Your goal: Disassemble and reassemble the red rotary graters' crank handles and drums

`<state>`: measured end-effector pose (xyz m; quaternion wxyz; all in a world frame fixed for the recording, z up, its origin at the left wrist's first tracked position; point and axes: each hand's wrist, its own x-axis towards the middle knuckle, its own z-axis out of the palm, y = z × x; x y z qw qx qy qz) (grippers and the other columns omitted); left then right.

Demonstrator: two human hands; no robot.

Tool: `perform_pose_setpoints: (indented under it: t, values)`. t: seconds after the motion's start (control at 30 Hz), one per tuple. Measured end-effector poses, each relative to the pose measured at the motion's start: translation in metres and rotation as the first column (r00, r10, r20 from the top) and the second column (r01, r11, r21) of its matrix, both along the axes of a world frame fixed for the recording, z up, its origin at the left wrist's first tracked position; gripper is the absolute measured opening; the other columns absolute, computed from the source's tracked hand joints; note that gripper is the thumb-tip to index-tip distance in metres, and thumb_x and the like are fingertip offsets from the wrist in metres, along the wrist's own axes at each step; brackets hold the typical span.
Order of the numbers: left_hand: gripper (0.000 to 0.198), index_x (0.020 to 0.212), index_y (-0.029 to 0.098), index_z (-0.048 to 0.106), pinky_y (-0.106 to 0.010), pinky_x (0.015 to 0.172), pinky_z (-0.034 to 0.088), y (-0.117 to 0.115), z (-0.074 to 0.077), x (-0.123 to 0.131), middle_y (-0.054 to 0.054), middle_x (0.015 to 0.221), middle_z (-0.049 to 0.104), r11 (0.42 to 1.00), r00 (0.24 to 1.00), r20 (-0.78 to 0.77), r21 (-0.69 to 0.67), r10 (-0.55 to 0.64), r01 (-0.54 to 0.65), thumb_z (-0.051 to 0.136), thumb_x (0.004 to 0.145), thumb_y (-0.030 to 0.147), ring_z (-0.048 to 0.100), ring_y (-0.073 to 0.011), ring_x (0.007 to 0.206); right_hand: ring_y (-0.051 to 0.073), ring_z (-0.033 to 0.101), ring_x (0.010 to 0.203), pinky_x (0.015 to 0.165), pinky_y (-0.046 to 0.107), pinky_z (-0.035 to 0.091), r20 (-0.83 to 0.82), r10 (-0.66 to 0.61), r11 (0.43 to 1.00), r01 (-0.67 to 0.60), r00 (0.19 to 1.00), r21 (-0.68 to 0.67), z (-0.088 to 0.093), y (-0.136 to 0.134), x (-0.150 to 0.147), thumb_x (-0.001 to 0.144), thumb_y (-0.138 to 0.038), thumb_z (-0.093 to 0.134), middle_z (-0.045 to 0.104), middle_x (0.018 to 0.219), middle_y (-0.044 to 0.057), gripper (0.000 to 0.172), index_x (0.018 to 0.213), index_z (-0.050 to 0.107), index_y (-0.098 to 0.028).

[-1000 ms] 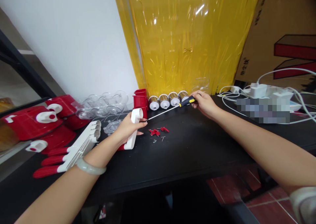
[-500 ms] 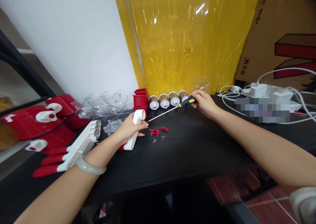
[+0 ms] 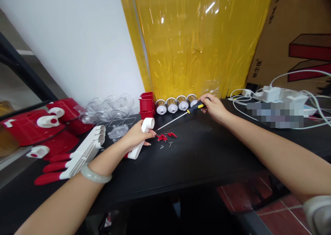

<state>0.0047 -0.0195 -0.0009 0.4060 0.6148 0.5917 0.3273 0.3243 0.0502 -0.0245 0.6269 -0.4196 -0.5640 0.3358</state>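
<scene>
My left hand [image 3: 137,135] is closed around a white plastic handle [image 3: 148,124] with a round open end at its top and a red part low down. In my right hand [image 3: 213,108] is a screwdriver [image 3: 196,108] with a black and yellow grip. Its long shaft slants down to the left, and the tip lies close to my left fingertips; whether it touches a screw there is too small to tell. Small red plastic pieces [image 3: 162,137] and loose screws [image 3: 170,144] lie on the black table [image 3: 196,166] just right of the white handle.
Several metal mesh drums [image 3: 172,104] with white ends line the back, beside red plastic pieces [image 3: 147,104]. To the left are white handles with red grips [image 3: 84,152], red housings [image 3: 36,128] and clear cups [image 3: 108,110]. White cables and adapters [image 3: 271,94] crowd the right.
The white handle in my left hand has tilted slightly to the right at its top. The screwdriver's tip has shifted a little right and down; my right hand has barely moved.
</scene>
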Motion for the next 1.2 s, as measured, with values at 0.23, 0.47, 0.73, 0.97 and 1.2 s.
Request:
perform_pose_setpoints:
  t: [0.23, 0.47, 0.73, 0.97, 1.2]
  values:
    - [0.050, 0.105, 0.019, 0.054, -0.027, 0.050, 0.058, 0.001, 0.000, -0.001, -0.008, 0.093, 0.070, 1.000, 1.000, 0.013, 0.001, 0.000, 0.000, 0.079, 0.063, 0.017, 0.071, -0.0246, 0.087, 0.008, 0.046, 0.044, 0.042, 0.021, 0.035, -0.081, -0.010, 1.000, 0.012, 0.997, 0.017, 0.004, 0.000, 0.000, 0.082, -0.035, 0.064, 0.053, 0.057, -0.004, 0.017, 0.075, 0.056, -0.021]
    - [0.035, 0.103, 0.018, 0.053, -0.028, 0.047, 0.058, 0.001, 0.004, 0.001, -0.001, 0.075, 0.065, 0.994, 0.976, 0.212, 0.083, 0.052, -0.071, 0.070, 0.072, 0.017, 0.065, -0.0160, 0.060, 0.008, 0.045, 0.049, 0.042, 0.022, 0.036, -0.202, 0.024, 0.992, 0.001, 0.979, 0.125, 0.009, -0.002, -0.002, 0.082, -0.039, 0.064, 0.053, 0.067, -0.003, 0.021, 0.075, 0.051, -0.023]
    - [0.046, 0.105, 0.023, 0.045, -0.034, 0.059, 0.062, 0.002, 0.000, 0.002, 0.011, 0.062, 0.053, 0.927, 0.858, 0.506, 0.358, -0.092, -0.112, 0.077, 0.071, 0.026, 0.054, -0.0090, 0.050, 0.009, 0.048, 0.049, 0.042, 0.023, 0.039, -0.321, 0.192, 0.962, -0.114, 0.927, 0.246, 0.017, -0.015, -0.013, 0.079, -0.046, 0.072, 0.056, 0.069, -0.003, 0.032, 0.076, 0.049, -0.024]
    - [0.066, 0.114, 0.032, 0.036, -0.039, 0.090, 0.059, 0.010, -0.013, -0.005, 0.006, 0.097, 0.059, 0.766, 0.801, 0.475, 0.642, -0.364, -0.033, 0.083, 0.070, 0.019, 0.064, -0.0098, 0.082, 0.008, 0.046, 0.046, 0.042, 0.022, 0.040, -0.329, 0.210, 0.953, -0.119, 0.921, 0.277, 0.022, -0.021, -0.018, 0.078, -0.051, 0.074, 0.053, 0.065, -0.005, 0.036, 0.076, 0.050, -0.023]
    - [0.064, 0.126, 0.029, 0.034, -0.035, 0.086, 0.058, 0.019, -0.021, -0.010, -0.002, 0.105, 0.062, 0.415, 0.951, 0.060, 0.907, -0.303, 0.075, 0.078, 0.080, 0.018, 0.068, -0.0151, 0.093, 0.007, 0.042, 0.044, 0.039, 0.022, 0.036, -0.316, 0.165, 0.955, -0.071, 0.934, 0.289, 0.023, -0.019, -0.014, 0.080, -0.049, 0.071, 0.054, 0.065, -0.004, 0.033, 0.075, 0.051, -0.023]
